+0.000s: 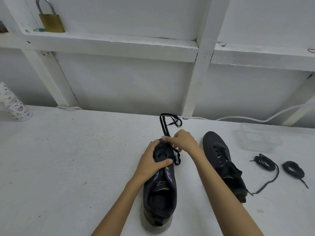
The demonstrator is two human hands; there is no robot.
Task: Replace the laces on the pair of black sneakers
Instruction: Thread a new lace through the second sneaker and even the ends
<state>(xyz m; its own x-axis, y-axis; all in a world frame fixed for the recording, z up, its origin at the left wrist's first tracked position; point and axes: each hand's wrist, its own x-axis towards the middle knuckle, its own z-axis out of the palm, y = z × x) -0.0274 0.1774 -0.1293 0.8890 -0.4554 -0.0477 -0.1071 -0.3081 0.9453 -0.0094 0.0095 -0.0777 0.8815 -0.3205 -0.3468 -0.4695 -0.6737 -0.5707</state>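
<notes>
Left hand (152,160) grips near sneaker (160,189); right hand (183,141) pinches flat lace (164,124). Pull ends even before next eyelet.

Near sneaker (160,189): toe and forward eyelets are covered by the left hand (151,160) and right hand (184,142). The lace (166,114) disappears beneath the right fingers. Insole print (161,183) is too small to read. Patterned cup (13,104) at nine o'clock is cut by the frame edge. The padlock (51,19) shackle at eleven o'clock is clipped by the top edge.
</notes>
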